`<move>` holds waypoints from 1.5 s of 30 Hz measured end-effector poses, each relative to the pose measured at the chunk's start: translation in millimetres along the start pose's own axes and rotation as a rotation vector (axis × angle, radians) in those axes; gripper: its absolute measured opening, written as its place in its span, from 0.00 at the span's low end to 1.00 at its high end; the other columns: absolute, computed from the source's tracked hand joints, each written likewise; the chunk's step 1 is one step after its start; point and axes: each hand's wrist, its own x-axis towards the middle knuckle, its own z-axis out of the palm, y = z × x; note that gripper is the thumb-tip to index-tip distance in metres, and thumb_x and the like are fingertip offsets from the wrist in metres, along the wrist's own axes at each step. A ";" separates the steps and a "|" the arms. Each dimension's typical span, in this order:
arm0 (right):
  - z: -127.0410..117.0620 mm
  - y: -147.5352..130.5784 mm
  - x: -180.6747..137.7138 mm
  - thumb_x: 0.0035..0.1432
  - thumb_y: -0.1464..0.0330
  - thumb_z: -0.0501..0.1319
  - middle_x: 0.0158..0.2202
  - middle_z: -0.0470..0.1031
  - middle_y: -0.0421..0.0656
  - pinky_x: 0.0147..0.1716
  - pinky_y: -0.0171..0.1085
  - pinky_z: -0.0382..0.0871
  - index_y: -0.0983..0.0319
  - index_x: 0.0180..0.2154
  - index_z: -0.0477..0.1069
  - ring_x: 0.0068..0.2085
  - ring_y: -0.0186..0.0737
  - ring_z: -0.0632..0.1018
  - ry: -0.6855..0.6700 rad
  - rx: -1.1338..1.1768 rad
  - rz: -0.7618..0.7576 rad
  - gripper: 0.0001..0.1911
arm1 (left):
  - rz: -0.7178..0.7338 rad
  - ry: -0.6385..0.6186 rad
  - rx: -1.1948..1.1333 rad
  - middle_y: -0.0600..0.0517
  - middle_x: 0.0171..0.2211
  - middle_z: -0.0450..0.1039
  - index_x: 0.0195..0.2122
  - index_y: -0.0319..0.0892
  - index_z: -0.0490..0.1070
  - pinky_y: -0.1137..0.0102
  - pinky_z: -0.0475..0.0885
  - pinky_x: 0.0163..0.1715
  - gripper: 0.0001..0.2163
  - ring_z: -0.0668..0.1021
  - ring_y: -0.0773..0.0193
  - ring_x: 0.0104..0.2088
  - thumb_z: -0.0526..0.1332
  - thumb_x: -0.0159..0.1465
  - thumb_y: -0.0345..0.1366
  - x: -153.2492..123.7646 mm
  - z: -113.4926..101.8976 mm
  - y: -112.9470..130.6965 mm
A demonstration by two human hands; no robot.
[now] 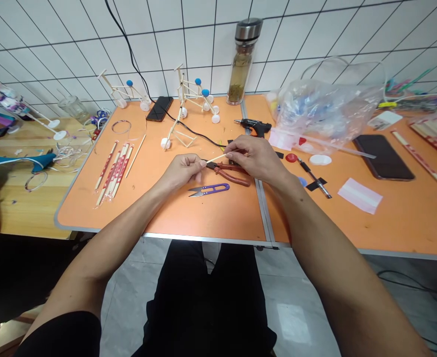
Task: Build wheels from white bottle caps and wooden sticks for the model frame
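Left hand (183, 171) and right hand (257, 158) meet, fingers (198, 162) pinched.

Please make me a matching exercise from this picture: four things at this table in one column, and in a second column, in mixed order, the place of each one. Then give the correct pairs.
Things
1. wooden stick
2. purple snips
3. glass bottle
4. glue gun

Places
A. stands at the back, by the tiled wall
B. lies just left of the plastic bag
C. pinched between the left hand and the right hand
D. lies on the orange table, nearer the person than the hands

Pairs: 1-C, 2-D, 3-A, 4-B.
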 end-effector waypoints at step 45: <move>0.1 22.5 -2.6 0.76 0.63 0.60 0.45 0.85 0.50 0.49 0.49 0.71 0.56 0.42 0.82 0.48 0.53 0.81 0.095 -0.210 -0.072 0.12 | 0.004 -0.020 -0.183 0.51 0.21 0.79 0.36 0.41 0.79 0.73 0.63 0.20 0.33 0.71 0.70 0.18 0.75 0.60 0.72 3.4 6.0 -4.5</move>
